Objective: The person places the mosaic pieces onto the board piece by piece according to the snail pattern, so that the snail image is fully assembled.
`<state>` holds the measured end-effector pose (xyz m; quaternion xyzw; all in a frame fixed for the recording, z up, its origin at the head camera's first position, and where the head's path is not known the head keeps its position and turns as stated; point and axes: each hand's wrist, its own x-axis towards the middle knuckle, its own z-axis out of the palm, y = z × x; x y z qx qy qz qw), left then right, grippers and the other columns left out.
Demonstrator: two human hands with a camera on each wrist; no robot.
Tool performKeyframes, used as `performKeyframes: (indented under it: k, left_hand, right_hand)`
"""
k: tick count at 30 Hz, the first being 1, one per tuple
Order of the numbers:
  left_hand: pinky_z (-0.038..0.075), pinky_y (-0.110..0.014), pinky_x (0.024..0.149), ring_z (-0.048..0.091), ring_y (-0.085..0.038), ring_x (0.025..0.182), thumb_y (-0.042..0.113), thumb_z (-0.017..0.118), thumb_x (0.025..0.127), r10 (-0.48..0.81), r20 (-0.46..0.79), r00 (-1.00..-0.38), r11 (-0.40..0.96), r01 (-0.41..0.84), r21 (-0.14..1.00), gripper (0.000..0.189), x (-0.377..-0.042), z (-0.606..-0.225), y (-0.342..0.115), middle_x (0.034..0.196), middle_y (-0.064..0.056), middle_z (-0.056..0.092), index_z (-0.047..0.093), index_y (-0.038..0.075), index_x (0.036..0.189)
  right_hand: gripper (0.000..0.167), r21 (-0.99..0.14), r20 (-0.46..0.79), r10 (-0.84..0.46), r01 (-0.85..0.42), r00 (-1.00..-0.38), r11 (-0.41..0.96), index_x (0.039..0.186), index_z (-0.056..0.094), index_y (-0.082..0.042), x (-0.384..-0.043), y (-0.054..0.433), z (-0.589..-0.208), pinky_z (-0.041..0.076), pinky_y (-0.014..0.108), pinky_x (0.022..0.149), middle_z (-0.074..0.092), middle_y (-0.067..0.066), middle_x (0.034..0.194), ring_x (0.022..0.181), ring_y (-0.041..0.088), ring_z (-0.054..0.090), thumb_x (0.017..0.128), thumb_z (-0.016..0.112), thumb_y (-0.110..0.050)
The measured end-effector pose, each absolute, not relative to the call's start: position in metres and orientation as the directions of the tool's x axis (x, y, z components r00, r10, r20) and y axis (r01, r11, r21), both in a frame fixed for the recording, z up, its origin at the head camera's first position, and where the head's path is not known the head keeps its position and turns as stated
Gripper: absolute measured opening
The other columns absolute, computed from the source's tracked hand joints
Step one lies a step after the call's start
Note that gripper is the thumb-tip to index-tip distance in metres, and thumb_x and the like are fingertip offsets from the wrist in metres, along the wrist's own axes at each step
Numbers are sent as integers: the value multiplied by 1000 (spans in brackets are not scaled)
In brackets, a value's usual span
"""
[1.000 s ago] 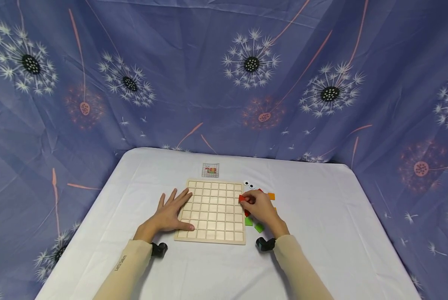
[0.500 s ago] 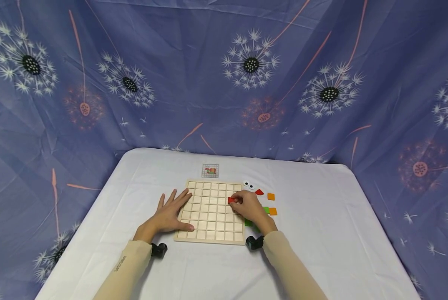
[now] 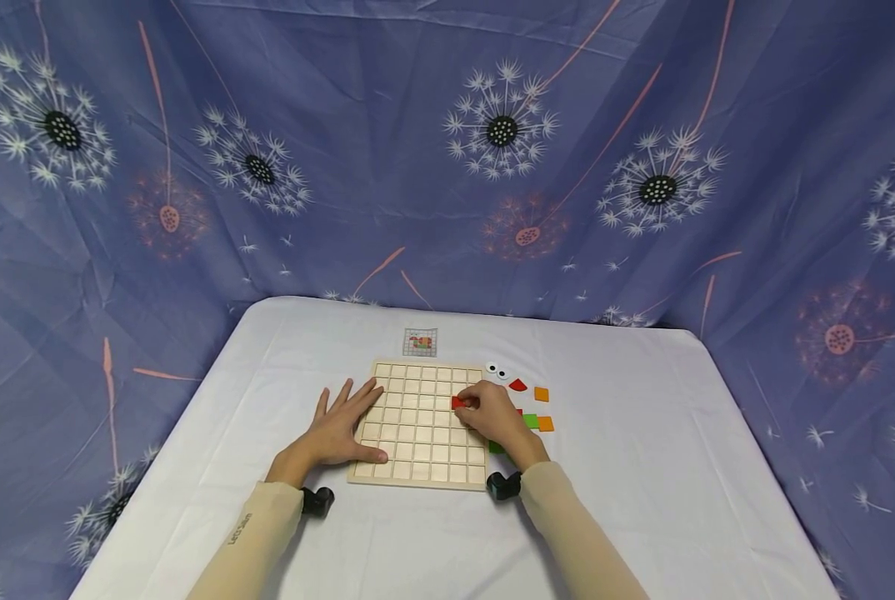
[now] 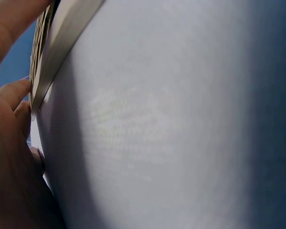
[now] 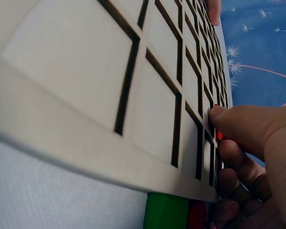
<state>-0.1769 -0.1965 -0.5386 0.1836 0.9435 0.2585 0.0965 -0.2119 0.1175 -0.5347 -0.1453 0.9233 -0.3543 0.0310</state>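
Observation:
A wooden grid board [image 3: 419,482] with square recesses lies on the white table. My left hand [image 3: 333,429] rests along its left edge with fingers spread and straight, the thumb over the lower left cells; the left wrist view shows fingers at the board's side. Over the right part of the board, my right hand [image 3: 492,411] pinches a red square tile [image 3: 458,402] between thumb and fingers, at a cell in the second column from the right. In the right wrist view, the thumb covers most of the red tile [image 5: 219,133].
Right of the board lie a red quarter-circle piece [image 3: 518,385], orange tiles [image 3: 541,394], a green tile [image 3: 531,421] and two eye discs [image 3: 502,374]. More green and red pieces are partly hidden by the right hand. Behind the board is a small picture card [image 3: 421,342].
My right hand has moved left from the loose pieces onto the board, carrying the red tile; over the last half second it shifted only slightly. The left hand has stayed in place.

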Motion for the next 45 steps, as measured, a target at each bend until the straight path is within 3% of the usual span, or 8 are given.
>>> performKeyframes:
  k: [8, 16, 23, 28, 33, 45]
  left_hand:
    - [-7, -74, 120, 7, -48, 158, 65, 86, 68, 394, -84, -915, 799, 295, 524, 121, -176, -538, -197, 173, -9, 21, 31, 14, 163]
    - [-8, -74, 120, 6, -48, 158, 66, 86, 67, 393, -81, -916, 796, 294, 530, 122, -176, -540, -198, 173, -9, 20, 31, 15, 163]
    - [-7, -74, 120, 7, -47, 158, 68, 85, 67, 384, -78, -920, 805, 292, 517, 123, -176, -542, -199, 173, -8, 20, 31, 15, 163]
    - [-8, -74, 120, 7, -47, 158, 68, 85, 67, 385, -73, -920, 799, 293, 525, 123, -176, -541, -199, 173, -8, 20, 31, 15, 163]
    - [-7, -74, 120, 7, -47, 158, 67, 85, 66, 387, -70, -919, 798, 296, 525, 123, -176, -542, -198, 173, -8, 21, 31, 15, 163]
    - [-7, -74, 120, 6, -47, 159, 67, 85, 67, 397, -74, -915, 796, 303, 523, 123, -178, -542, -198, 173, -8, 20, 31, 15, 163]
  right_hand:
    - [27, -663, 35, -290, -239, -956, 709, 113, 79, -7, -211, 116, -534, 55, 34, 84, 72, 7, 107, 91, 16, 60, 88, 80, -18]
    - [36, -738, 42, -231, -186, -972, 648, 122, 74, -9, -204, 126, -529, 55, 34, 87, 71, 3, 107, 94, 17, 60, 89, 81, -20]
    - [45, -751, 72, -146, -150, -987, 643, 132, 69, -9, -203, 149, -524, 57, 43, 94, 68, 10, 119, 107, 26, 64, 90, 81, -20]
    - [47, -730, 83, -114, -138, -990, 669, 133, 68, -6, -211, 172, -527, 53, 49, 102, 68, 14, 123, 115, 31, 63, 89, 81, -19]
    - [48, -669, 70, -90, -113, -994, 735, 133, 68, -4, -218, 195, -529, 53, 51, 102, 68, 17, 122, 110, 33, 61, 89, 80, -20]
    - [46, -578, 12, -77, -70, -997, 813, 131, 69, -2, -229, 218, -532, 50, 55, 107, 66, 21, 124, 116, 38, 57, 91, 77, -24]
